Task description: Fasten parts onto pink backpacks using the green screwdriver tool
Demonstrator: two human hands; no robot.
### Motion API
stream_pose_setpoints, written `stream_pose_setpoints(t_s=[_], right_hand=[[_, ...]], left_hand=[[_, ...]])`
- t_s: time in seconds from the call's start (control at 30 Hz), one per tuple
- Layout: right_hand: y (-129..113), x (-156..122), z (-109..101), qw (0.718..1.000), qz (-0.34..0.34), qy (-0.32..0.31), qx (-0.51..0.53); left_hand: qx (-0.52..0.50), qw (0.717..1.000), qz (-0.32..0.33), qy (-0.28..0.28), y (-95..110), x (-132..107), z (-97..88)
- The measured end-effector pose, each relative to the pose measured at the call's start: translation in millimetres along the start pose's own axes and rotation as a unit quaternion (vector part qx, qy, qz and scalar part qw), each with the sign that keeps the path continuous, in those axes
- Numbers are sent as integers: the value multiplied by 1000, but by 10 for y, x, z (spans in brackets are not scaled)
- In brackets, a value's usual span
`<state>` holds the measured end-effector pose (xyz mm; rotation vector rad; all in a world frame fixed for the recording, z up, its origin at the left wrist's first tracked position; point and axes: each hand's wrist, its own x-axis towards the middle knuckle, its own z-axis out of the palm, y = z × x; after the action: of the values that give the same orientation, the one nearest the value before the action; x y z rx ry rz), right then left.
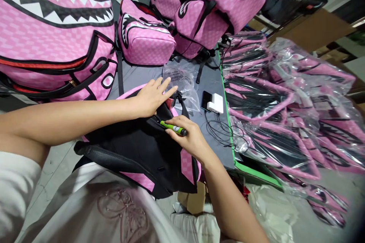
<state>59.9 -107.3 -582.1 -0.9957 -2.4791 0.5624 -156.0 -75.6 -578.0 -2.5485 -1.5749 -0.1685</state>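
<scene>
On the black, pink-trimmed backpack (128,136), the left hand (154,97) lies spread; the right hand (186,132) pinches a green tool (172,127), tip unclear.

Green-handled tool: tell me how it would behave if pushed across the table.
The green-handled tool would probably stay stiff, since it looks straight in the right hand. Its slim, rounded body might roll, and its small size suggests it is light.

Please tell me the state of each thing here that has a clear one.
Left hand: open, fingers spread, on black bag
Right hand: closed around green tool
Green tool: held
Black bag: strap side up
Clear bag: crumpled
Phone: lying against white box
White box: cables attached
Cables: loosely coiled
Wrapped bags: heaped
</scene>
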Motion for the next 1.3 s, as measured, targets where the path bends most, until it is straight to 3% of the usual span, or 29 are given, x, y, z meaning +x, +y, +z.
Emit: stream_pose_setpoints(t_s=[0.17,0.27,0.5,0.73,0.97,1.1,1.3], right_hand=[[-42,88,100,998,-58,-4,-17],[-58,145,142,996,-83,-6,-31],[-70,233,53,989,-107,-86,-47],[-189,239,115,977,-87,-93,-171],[-75,180,113,989,-93,-50,-101],[-46,210,53,993,-77,-80,-35],[-61,270,126,988,-79,-70,-111]], left_hand=[[-11,995,-97,-30,-17,-49,-14],[-7,996,-73,-44,-49,-47,-41],[1,998,-37,-45,-138,-40,-29],[-5,1000,-21,-20,-161,-73,51],[21,1000,-2,-12,-68,-9,102],[6,1000,15,-5,-112,-4,105],[-3,1000,14,2,-156,15,146]])
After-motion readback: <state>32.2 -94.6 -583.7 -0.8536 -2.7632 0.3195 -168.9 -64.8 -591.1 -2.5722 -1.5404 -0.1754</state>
